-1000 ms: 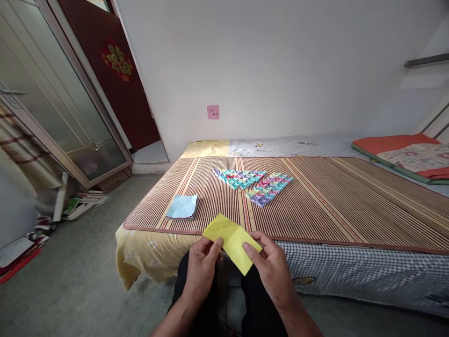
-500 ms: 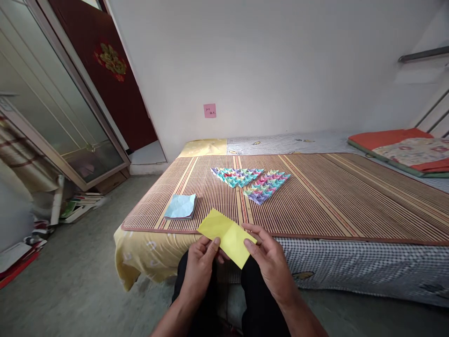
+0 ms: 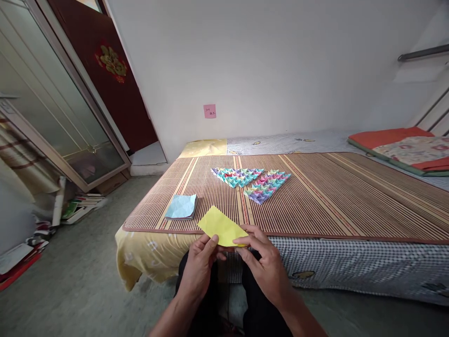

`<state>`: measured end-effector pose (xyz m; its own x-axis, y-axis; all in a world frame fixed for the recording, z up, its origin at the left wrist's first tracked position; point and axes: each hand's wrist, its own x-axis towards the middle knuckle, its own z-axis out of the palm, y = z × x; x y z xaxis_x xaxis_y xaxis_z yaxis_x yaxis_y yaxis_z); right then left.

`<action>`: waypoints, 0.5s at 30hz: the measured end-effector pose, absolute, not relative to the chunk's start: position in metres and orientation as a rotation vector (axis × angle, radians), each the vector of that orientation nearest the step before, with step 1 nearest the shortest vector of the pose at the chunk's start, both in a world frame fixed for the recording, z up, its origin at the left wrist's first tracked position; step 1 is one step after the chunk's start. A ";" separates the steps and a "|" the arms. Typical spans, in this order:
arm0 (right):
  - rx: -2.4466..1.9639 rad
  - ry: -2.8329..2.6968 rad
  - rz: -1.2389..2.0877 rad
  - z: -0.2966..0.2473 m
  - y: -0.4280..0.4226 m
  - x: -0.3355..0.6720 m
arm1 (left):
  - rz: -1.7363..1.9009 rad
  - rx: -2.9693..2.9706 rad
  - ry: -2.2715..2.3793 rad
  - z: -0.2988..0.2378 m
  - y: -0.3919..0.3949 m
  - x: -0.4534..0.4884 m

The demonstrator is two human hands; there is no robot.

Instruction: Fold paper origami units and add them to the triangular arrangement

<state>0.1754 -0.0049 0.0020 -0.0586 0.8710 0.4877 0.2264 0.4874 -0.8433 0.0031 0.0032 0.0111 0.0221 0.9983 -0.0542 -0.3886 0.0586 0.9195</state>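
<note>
A yellow sheet of origami paper is held between my two hands, above my lap at the bed's front edge. My left hand pinches its lower left side, thumb on top. Fingers of my right hand are closed on its right end, where the paper bends down and is partly hidden. Beyond the paper, on the mat, a stack of light blue paper squares lies to the left. Two groups of folded multicoloured paper pieces, a triangular one and a slanted one, lie farther back.
A striped bamboo mat covers the bed, over a yellow and checked sheet. A folded orange quilt lies at the far right. Books stand on the floor at left, by a glass-panelled door. A pink note sticks to the wall.
The right part of the yellow paper has bent down out of sight, and its crease line no longer shows. My right fingers have shifted left over its edge. My left hand stays nearly still.
</note>
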 end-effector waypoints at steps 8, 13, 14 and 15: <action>-1.021 -1.453 0.734 -0.001 -0.003 0.168 | 1.371 0.978 0.959 0.006 -0.001 0.008; -1.046 -1.372 0.806 -0.008 -0.003 0.166 | 1.390 0.901 0.947 0.004 -0.002 0.011; -1.047 -1.362 0.816 -0.009 -0.003 0.166 | 1.394 0.886 0.949 0.003 -0.001 0.011; -1.046 -1.353 0.827 -0.009 -0.003 0.166 | 1.394 0.866 0.952 0.003 0.000 0.011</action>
<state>0.1656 -0.0032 -0.0093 0.0778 0.9308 0.3573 0.1069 0.3485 -0.9312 0.0111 -0.0005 0.0026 -0.0458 0.9984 -0.0323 -0.3931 0.0117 0.9194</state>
